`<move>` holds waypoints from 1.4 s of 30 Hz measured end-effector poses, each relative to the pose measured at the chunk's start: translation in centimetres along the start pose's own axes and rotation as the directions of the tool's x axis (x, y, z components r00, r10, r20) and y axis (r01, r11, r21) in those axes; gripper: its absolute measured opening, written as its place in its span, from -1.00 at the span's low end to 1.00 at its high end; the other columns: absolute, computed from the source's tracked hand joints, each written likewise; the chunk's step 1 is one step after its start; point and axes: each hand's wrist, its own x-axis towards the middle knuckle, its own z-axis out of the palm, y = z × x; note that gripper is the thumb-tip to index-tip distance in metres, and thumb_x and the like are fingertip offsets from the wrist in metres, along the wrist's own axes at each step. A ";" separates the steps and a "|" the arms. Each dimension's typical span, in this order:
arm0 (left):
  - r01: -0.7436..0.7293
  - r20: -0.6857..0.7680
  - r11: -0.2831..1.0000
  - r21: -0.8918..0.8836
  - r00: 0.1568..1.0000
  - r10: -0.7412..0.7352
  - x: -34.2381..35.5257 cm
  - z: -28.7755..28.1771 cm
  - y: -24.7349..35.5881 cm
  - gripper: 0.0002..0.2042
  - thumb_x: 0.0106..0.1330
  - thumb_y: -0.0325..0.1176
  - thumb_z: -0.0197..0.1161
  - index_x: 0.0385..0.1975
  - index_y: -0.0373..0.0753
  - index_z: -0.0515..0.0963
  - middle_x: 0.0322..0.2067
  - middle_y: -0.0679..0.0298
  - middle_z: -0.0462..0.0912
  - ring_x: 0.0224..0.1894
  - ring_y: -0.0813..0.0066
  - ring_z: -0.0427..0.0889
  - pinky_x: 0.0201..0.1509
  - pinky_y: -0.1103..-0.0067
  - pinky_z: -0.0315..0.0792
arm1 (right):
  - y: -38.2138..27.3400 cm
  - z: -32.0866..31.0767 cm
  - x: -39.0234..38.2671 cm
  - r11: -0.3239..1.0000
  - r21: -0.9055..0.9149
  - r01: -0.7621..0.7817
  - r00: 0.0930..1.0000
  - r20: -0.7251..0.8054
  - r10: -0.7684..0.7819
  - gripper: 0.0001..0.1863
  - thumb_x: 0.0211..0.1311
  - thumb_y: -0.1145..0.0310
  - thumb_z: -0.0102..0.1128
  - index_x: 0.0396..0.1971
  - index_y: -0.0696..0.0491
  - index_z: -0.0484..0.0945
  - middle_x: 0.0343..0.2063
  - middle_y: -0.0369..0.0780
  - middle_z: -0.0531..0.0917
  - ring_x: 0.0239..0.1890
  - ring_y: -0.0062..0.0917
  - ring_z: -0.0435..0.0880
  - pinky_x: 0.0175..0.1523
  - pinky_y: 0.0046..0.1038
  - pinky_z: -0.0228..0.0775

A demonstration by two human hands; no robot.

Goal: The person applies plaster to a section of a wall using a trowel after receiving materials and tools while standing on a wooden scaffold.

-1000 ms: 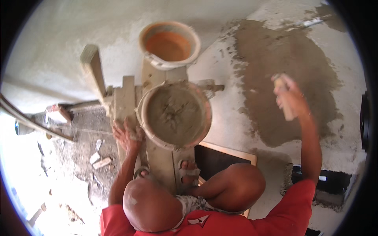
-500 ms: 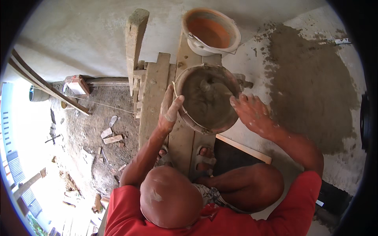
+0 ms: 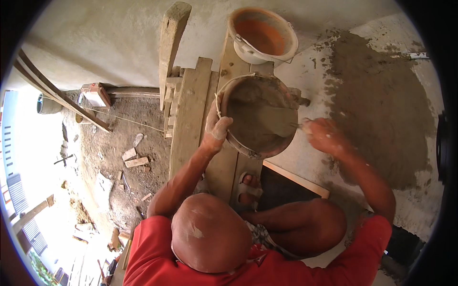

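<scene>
A round bucket of wet grey mortar is on the wooden planks in front of me. My left hand is closed around its left rim, thumb over the edge, beside the cord-like handle. To the right of the bucket, my right hand is closed around the grip of a trowel. The trowel's mortar-coated blade reaches over the right rim and lies across the mortar; the grip itself is mostly hidden by my fingers.
Behind stands a pale bucket with an orange inside. Wooden planks run beneath me, and an upright timber rises beyond. Wet plaster covers part of the wall at right. Wood scraps lie on the ground at left.
My right hand has drawn right and a little down, and the trowel blade now shows flat. The left hand has wrapped further around the rim; the bucket appears tilted to the right.
</scene>
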 end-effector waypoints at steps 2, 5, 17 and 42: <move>-0.017 -0.013 0.999 0.036 1.000 0.018 -0.1 -0.2 -0.4 -0.28 0.21 -0.39 0.00 0.40 -0.49 -0.01 0.33 0.05 0.22 0.36 0.35 0.20 0.41 0.52 0.07 | 0.2 -2.9 -3.1 0.992 -0.062 -0.112 0.994 0.005 0.112 -0.47 0.13 0.32 0.14 0.18 -0.05 0.45 -0.03 -0.13 0.54 0.11 -0.17 0.45 0.24 -0.16 0.28; 0.009 -0.026 1.000 0.009 1.000 -0.008 -0.6 0.7 0.3 -0.25 0.11 -0.41 0.01 0.38 -0.52 0.04 0.35 -0.03 0.20 0.43 0.22 0.12 0.48 0.47 -0.06 | 0.4 -4.9 -4.9 0.972 -0.149 -0.183 0.979 0.062 0.194 -0.45 0.11 0.32 0.15 0.18 -0.06 0.44 -0.05 -0.15 0.52 0.11 -0.19 0.43 0.24 -0.17 0.26; -0.173 0.084 0.944 0.283 0.984 0.155 -1.4 3.1 1.1 -0.25 0.13 -0.47 -0.05 0.42 -0.44 -0.05 0.37 -0.11 0.16 0.45 0.10 0.10 0.48 0.39 -0.02 | -3.5 6.9 1.6 0.912 0.380 0.152 0.982 -0.166 -0.094 -0.54 0.07 0.34 0.26 0.02 0.11 0.53 -0.27 0.06 0.68 -0.18 -0.02 0.66 -0.02 -0.15 0.50; -0.015 0.088 1.000 -0.013 0.996 0.016 -0.5 -0.8 1.5 -0.23 0.37 -0.26 0.09 0.44 -0.42 -0.17 0.45 -0.04 -0.05 0.51 0.15 -0.11 0.51 0.36 -0.16 | -3.0 4.2 -1.0 0.870 0.484 0.089 0.959 -0.278 0.057 -0.56 0.11 0.29 0.25 0.00 0.11 0.48 -0.41 0.10 0.66 -0.27 0.05 0.64 -0.13 -0.07 0.48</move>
